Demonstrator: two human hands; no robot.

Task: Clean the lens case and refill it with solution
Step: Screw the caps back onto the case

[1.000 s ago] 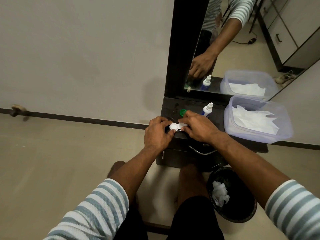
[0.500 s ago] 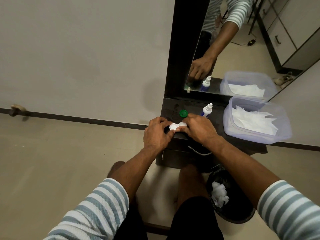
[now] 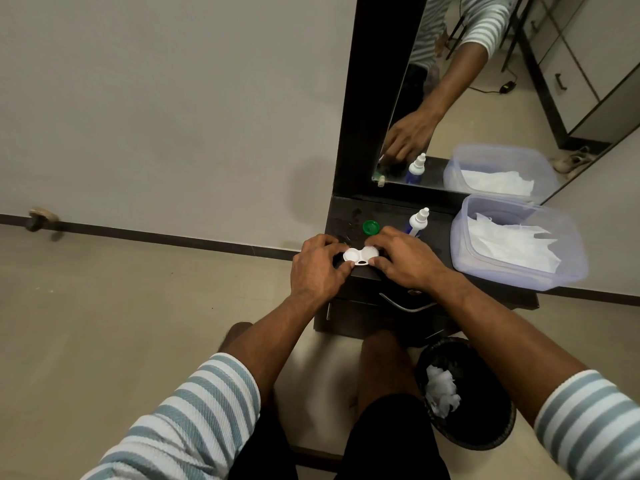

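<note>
The white lens case [image 3: 360, 256] lies on the front of the dark dresser top [image 3: 388, 211], both round wells showing. My left hand [image 3: 317, 271] pinches its left end and my right hand [image 3: 403, 259] holds its right end. A green cap [image 3: 371, 227] lies just behind the case. The solution bottle [image 3: 418, 221], white with a blue label, stands upright behind my right hand, partly hidden by it.
A clear plastic tub of white tissues [image 3: 519, 242] sits at the right of the dresser top. A mirror [image 3: 485, 91] rises behind. A black bin with crumpled tissue [image 3: 464, 393] stands on the floor by my right knee. A drawer handle [image 3: 405, 304] is below the hands.
My right hand has drawn back to the right, uncovering the case's right well and the green cap. The left hand stays put.
</note>
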